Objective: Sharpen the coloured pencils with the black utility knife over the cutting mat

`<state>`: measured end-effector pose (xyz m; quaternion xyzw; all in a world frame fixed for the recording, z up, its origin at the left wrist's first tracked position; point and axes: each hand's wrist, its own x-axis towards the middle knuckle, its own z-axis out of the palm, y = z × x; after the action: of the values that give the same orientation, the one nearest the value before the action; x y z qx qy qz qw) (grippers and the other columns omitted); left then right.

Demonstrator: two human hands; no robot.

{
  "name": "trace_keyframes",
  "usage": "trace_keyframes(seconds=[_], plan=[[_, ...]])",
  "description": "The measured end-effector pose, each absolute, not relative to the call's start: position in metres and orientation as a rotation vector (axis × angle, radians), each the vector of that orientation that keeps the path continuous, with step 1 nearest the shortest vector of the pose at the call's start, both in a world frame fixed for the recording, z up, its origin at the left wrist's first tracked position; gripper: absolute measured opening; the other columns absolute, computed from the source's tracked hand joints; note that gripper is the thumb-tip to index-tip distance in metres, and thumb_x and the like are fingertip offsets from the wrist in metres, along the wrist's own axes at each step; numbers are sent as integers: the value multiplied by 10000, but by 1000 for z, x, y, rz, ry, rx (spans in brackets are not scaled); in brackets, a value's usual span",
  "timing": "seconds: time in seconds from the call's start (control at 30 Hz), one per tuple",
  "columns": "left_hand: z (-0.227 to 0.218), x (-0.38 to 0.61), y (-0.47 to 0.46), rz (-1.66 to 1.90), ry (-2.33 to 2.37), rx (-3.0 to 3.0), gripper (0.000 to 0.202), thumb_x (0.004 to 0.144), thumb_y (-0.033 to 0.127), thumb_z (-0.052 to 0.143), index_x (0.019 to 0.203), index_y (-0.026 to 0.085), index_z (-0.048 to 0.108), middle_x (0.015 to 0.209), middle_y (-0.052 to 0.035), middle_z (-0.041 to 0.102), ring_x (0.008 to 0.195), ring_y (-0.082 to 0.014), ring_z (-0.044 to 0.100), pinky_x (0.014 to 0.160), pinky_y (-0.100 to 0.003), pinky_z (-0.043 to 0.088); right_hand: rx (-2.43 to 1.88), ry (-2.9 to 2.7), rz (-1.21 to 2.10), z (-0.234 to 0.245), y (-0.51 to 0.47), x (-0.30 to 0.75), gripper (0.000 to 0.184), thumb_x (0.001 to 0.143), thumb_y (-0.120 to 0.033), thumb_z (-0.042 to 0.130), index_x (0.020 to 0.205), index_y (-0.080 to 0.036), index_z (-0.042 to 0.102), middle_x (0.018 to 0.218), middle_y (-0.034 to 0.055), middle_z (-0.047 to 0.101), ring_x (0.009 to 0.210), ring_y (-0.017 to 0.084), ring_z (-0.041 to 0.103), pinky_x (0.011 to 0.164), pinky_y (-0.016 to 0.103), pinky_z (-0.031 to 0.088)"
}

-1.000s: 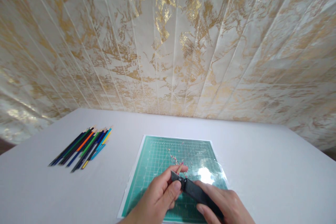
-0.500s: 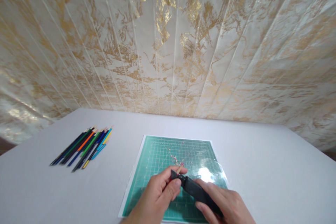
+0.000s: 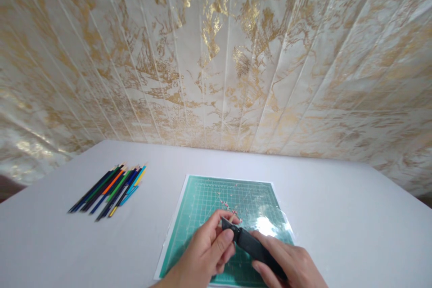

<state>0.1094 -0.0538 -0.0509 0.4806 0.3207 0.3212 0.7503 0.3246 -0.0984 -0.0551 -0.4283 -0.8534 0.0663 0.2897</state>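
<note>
My left hand (image 3: pixel 211 245) is closed around a coloured pencil (image 3: pixel 231 218); only its pale bare-wood end shows between the fingers. My right hand (image 3: pixel 290 256) grips the black handle of a knife (image 3: pixel 254 246). Its dark blade lies across the pencil's wood, with my left thumb against the back of the blade. Both hands are over the near half of a green cutting mat (image 3: pixel 199 198) with a white grid. Small pinkish and pale shavings (image 3: pixel 225 204) are scattered on the mat just beyond my left fingers. Most of the pencil is hidden in my left hand.
A bundle of coloured pencils (image 3: pixel 110 191) lies on the white table (image 3: pixel 354 220) to the left of the mat. A clear, shiny sheet covers the mat and reflects a bright spot (image 3: pixel 266 226). Behind the table rises a white and gold patterned covering (image 3: pixel 216 76).
The knife blade has shifted slightly against the pencil's end, and the pencil's pink tip shows less than before. The left fingers have curled a little. The view has moved slightly.
</note>
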Motion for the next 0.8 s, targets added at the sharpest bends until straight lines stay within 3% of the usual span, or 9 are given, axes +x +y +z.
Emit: trace_keyframes(seconds=[0.17,0.33,0.53,0.8], plan=[[-44,105,-57,694,678,1088,579,876,641,591,1208,170,536,639,85,410,534,-89,283,476,-209,230,-1125,-2278,325,-55,-100,328,241,1078,-370,409,1292,-267,452,876,4,763,629,150,744,570,199,550],[-42,103,-55,662,612,1055,625,850,641,630,1237,156,552,630,95,334,533,-96,224,453,-215,180,-1117,-2261,349,-56,-100,328,232,1058,-348,465,1266,-254,504,848,4,763,613,147,740,557,190,537],[-42,103,-54,649,584,1041,610,855,632,635,1248,170,566,595,121,288,471,-76,141,418,-205,139,-1106,-2291,241,-59,-99,327,262,1090,-402,363,1290,-251,441,868,24,765,620,161,748,559,208,546],[-42,104,-54,654,633,1017,653,824,639,669,1255,155,592,555,132,292,456,-69,147,401,-193,133,-1112,-2297,92,-53,-97,324,286,1107,-415,274,1280,-238,417,826,32,780,571,153,753,522,196,557]])
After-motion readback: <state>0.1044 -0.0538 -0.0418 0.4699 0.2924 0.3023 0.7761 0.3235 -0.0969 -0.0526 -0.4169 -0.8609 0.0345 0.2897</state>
